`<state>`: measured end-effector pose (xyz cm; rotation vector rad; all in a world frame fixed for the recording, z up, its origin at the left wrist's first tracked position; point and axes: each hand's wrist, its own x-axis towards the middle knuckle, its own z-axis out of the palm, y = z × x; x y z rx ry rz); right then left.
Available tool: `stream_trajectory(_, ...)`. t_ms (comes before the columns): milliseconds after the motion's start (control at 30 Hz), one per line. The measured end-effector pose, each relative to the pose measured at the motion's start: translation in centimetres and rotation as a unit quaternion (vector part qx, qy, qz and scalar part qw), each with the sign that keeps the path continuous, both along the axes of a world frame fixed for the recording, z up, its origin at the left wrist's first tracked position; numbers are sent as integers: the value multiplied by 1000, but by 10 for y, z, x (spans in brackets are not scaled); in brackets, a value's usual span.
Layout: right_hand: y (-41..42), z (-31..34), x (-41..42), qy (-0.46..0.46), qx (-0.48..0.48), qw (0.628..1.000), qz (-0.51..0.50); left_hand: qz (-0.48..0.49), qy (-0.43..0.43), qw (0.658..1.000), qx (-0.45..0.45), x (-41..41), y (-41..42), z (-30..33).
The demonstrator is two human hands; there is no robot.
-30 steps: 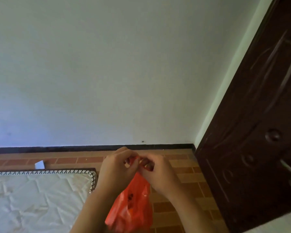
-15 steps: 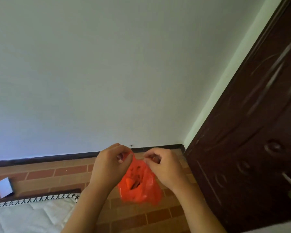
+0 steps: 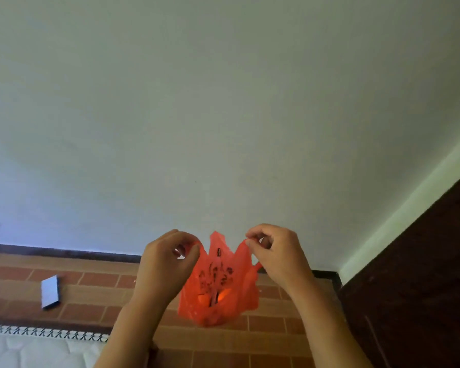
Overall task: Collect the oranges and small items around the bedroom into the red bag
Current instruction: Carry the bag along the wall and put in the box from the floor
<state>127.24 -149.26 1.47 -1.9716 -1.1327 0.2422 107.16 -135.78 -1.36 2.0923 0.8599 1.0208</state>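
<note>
The red bag point(image 3: 218, 285) is pinched at its rim by the left hand point(image 3: 168, 264) at 9 o'clock and the right hand point(image 3: 276, 253) at 3 o'clock, presumably spreading its mouth for loading.

Much of the room slips out of sight

The red bag point(image 3: 218, 285) glows with blurred orange shapes inside, too vague to count, and its dark print is unreadable. The left hand point(image 3: 165, 264) covers the bag's left edge. The mattress point(image 3: 37, 351) is cut off at the near left corner, the dark door point(image 3: 420, 274) at the right edge, and both forearms run off the near edge.
</note>
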Motion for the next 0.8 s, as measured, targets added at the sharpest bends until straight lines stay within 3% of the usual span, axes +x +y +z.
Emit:
stream_trajectory(400,138,-10,121,27,23,990,133,180,66,981,-6,62,81,16)
stream_trajectory(567,184,-27,140,52,24,987,152,269,79,960,-21,48,109,14)
stream_trajectory(800,261,-32,140,45,23,976,210,319,58,945,-44,31,163,0)
